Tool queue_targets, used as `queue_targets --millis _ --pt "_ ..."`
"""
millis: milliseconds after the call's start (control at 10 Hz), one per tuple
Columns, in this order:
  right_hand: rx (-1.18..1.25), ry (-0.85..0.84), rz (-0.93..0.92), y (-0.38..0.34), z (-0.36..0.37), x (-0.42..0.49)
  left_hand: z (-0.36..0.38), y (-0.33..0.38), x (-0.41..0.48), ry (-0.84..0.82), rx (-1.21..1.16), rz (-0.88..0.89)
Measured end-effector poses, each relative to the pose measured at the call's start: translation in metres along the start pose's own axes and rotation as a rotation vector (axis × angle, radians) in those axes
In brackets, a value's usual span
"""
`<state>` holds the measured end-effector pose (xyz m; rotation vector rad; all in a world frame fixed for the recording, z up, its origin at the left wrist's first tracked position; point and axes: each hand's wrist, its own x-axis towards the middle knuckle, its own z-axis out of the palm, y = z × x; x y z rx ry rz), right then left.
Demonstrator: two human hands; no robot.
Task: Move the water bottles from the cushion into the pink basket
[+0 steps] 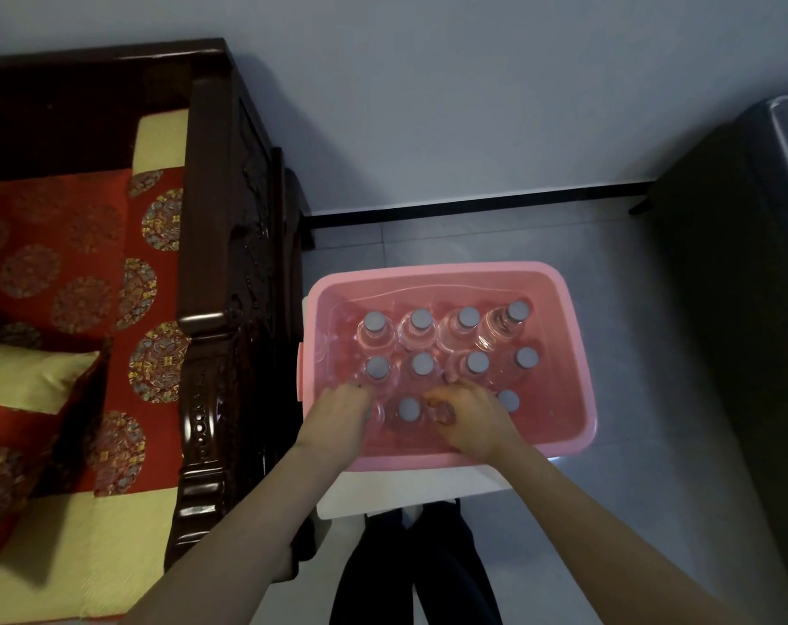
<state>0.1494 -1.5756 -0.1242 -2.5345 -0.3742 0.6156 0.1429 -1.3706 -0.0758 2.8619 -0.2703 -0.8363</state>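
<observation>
The pink basket [577, 354] stands on a white stand and holds several clear water bottles upright with grey caps, such as one in the back row [421, 320]. Both of my hands reach into its front row. My left hand [338, 417] is curled over a bottle at the front left, hiding its cap. My right hand [473, 421] wraps around another bottle [444, 415] near the front middle. A capped bottle [409, 409] stands between the two hands. The red patterned cushion [58, 245] lies on the sofa at left, with no bottle visible on it.
The sofa's dark carved wooden armrest [216, 318] runs close along the basket's left side. A yellow and red pillow [27, 381] lies on the seat. A dark cabinet [744, 286] stands at right. The white stand [405, 489] sits on grey floor tiles, with my dark-trousered legs below.
</observation>
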Motion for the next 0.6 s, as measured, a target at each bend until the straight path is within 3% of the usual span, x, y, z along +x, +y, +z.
queue_targets --millis 500,600 --pt "0.129 0.024 0.016 -0.002 -0.010 -0.008 0.016 -0.005 0.022 -0.132 0.028 0.013" --pt "0.176 0.106 0.020 -0.008 -0.034 -0.010 0.005 -0.010 0.017 -0.172 0.033 -0.013"
